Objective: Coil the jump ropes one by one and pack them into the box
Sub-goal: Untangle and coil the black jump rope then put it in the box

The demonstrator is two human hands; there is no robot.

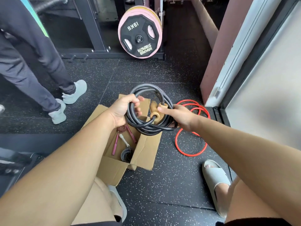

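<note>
Black rope (146,129) above box (146,149); red rope (176,141) beside; weight plates (133,27) beyond.

speckled floor (171,190) — cardboard box (146,149), red rope (192,128)

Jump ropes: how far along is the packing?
Done: a pink-handled rope and a grey coil already lie in the box. In hand: the black rope, coiled, gripped by the left hand and right hand above the box. Left: the red rope lies loose on the floor beside it.

My head-worn camera, sole view, faces forward and down, close above the box (145,149) on the floor (171,185).
</note>
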